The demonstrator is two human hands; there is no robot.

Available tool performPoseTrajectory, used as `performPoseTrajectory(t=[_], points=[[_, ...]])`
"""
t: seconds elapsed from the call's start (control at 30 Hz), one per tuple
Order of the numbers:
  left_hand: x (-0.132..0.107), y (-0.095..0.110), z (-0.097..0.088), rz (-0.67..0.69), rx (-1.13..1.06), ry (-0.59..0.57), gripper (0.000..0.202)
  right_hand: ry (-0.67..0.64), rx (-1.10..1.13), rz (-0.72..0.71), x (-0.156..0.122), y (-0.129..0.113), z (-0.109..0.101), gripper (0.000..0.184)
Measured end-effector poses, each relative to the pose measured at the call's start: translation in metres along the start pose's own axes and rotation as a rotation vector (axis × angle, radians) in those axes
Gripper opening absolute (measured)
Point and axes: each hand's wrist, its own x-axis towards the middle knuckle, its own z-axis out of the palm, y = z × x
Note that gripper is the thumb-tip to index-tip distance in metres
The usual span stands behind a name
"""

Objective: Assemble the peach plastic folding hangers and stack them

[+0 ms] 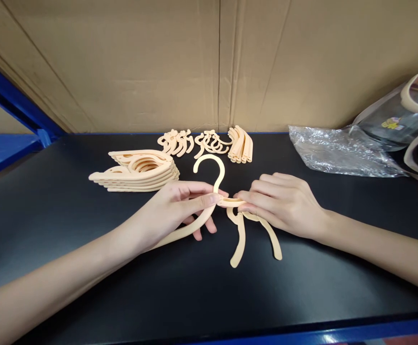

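Note:
My left hand [187, 203] pinches a cream plastic hanger hook piece [220, 175] near its middle, thumb on top. The hook curls up and to the left, and its long arm runs down-left under my wrist. My right hand [281, 201] grips a short curved cream hanger arm [230, 202] whose left end meets the hook piece at my left thumb. Whether the two are joined I cannot tell. Just below my right fingers lie more curved cream pieces [239, 239] on the black tabletop, partly hidden by that hand.
A stack of cream hanger parts [137, 172] lies at the left. Behind are small hook pieces [176, 142], more loose hooks [212, 142] and a bundle of curved arms [240, 144]. Clear plastic wrap [342, 151] and a transparent container [392, 120] lie at right. Cardboard [140, 62] stands behind.

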Motion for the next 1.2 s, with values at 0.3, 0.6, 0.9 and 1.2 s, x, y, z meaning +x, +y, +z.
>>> performPoseTrajectory(t=[0.3,0.6,0.9,1.2], points=[[0.000,0.005,0.003,0.027,0.091,0.060,0.021,-0.029,0.016,0.024,0.000,0.000,0.001,0.034],[0.001,0.004,0.004,0.033,0.164,0.110,0.017,-0.053,0.103,0.105,-0.003,-0.003,0.001,0.036],[-0.003,-0.009,0.004,0.280,0.781,0.204,0.031,-0.062,0.179,0.100,0.001,0.005,0.005,0.033],[-0.002,-0.022,0.003,0.478,1.228,0.303,0.039,0.100,0.070,0.134,0.002,0.002,0.001,0.022]])
